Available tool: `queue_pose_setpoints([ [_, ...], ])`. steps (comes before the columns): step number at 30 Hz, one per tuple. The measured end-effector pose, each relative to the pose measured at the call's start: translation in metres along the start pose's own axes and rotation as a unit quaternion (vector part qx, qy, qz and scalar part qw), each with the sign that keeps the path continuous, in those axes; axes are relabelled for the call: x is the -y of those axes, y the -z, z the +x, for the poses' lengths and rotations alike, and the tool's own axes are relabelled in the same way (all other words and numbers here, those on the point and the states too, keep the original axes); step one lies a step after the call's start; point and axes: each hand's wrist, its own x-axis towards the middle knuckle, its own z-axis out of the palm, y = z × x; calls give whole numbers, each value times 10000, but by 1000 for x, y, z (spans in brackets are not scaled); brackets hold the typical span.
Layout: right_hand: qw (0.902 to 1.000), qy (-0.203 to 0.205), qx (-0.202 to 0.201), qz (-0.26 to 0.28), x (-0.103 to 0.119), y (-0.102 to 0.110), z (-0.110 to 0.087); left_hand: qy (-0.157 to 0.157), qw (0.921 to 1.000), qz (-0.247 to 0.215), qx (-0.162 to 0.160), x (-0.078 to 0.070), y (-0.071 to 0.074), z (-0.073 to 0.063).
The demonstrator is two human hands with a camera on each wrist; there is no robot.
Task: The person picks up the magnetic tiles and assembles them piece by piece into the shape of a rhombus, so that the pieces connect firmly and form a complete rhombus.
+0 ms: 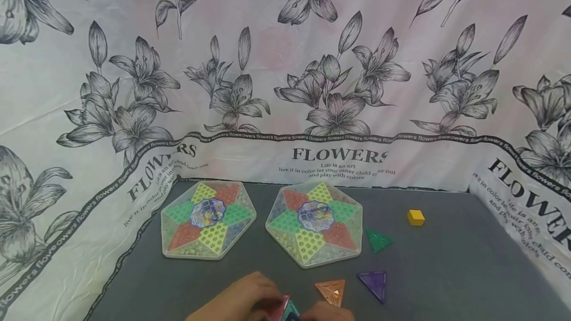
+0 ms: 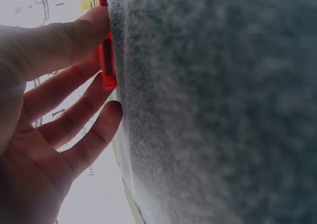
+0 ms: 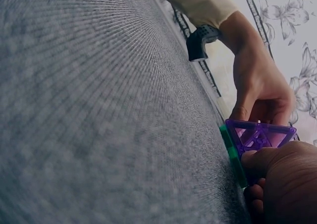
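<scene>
While your hands meet at the lower edge of the frame, the left case [image 1: 207, 219], a clear hexagonal box with a coloured star, lies left of centre. Below it, at the lower centre, your left hand [image 1: 243, 298] pinches a red tile [image 2: 106, 60] between thumb and fingers. Just right of that, between your hands, a green tile [image 3: 233, 157] and a held purple tile [image 3: 255, 132] appear to meet along an edge. Your right hand [image 1: 327, 312] grasps the purple one, its thumb pressing the face and its other fingers partly hidden underneath. Above it, the right case [image 1: 314, 224], a similar box, lies near the centre.

Rightward on the grey table [image 1: 455, 271] you have an orange triangle [image 1: 332, 290] just beside your right hand, then a loose purple triangle [image 1: 374, 284], a loose green triangle [image 1: 378, 240] beside the right case, and a yellow cube [image 1: 416, 217] well apart at the right.

Judging from this, you are partway through assembly: a small cluster is begun in your hands, though whether its pieces are fully joined you cannot tell. The three loose triangles and the cube look unused; whether they belong to the build is not shown.
</scene>
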Motion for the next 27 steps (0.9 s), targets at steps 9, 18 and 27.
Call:
queue_pose_setpoints([
  [9, 9982, -291, 190, -486, 3, 3, 0, -86, 9990, -409, 130, 29, -22, -12],
  [18, 9988, -345, 206, -288, 3, 4, 0, 464, 9865, -1562, 154, 7, -1, -12],
  [27, 9980, -564, 168, -216, 4, 1, 0, 266, 9739, -2236, -269, -6, -6, -2],
])
